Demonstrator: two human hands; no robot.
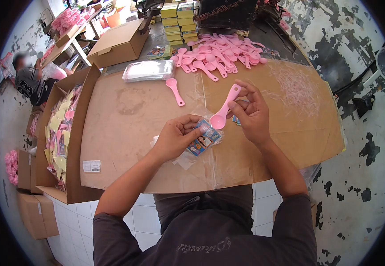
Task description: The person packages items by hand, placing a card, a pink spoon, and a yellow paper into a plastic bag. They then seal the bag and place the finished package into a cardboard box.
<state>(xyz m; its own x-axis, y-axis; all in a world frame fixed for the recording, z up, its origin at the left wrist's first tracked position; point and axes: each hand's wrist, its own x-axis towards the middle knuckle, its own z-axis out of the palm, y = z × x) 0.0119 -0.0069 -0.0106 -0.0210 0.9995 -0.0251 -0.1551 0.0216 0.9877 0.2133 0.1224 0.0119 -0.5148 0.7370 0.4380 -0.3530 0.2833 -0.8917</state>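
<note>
A pink spoon (225, 108) is held by its handle between the thumb and fingers of my right hand (252, 113), its bowl low and to the left. My left hand (177, 135) pinches a colourful printed card (201, 141) with clear plastic around it. The spoon's bowl is at the card's upper right edge. Under my right hand, part of another small blue printed piece (236, 120) shows. A single pink spoon (175, 92) lies on the cardboard-covered table (126, 133), above my left hand.
Beyond my hands are a heap of pink spoons (219, 53), a stack of clear plastic (149, 70) and stacked cards (172, 26). An open carton (75, 177) of packed pieces stands left, a closed box (121, 42) behind. Another person (28, 80) sits at the far left.
</note>
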